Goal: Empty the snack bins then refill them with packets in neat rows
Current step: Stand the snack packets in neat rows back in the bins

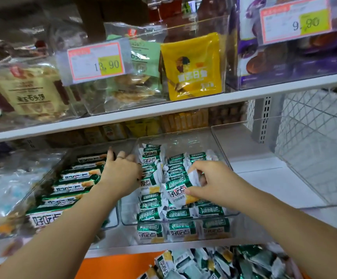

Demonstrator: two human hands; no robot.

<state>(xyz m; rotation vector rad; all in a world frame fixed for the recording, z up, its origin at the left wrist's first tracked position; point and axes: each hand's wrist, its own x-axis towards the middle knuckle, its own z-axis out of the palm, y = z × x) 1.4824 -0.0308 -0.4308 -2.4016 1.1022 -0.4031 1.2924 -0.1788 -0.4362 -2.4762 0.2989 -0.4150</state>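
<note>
Two clear plastic snack bins stand side by side on the lower shelf. The left bin [48,174] holds long green-and-white packets lying in a row. The middle bin [222,156] holds small green-and-white packets in rough rows. My left hand [121,172] rests over the divide between the two bins, fingers spread and reaching to the back. My right hand [210,180] pinches one small packet [178,193] above the middle bin's rows. A loose heap of the same packets [214,262] lies below the shelf's front edge.
An empty clear bin [274,137] stands to the right, beside a white wire mesh panel [320,141]. The upper shelf [163,109] carries clear bins of biscuits, a yellow pouch [193,67] and purple boxes, with price tags hanging off their fronts. An orange surface [113,266] lies under the heap.
</note>
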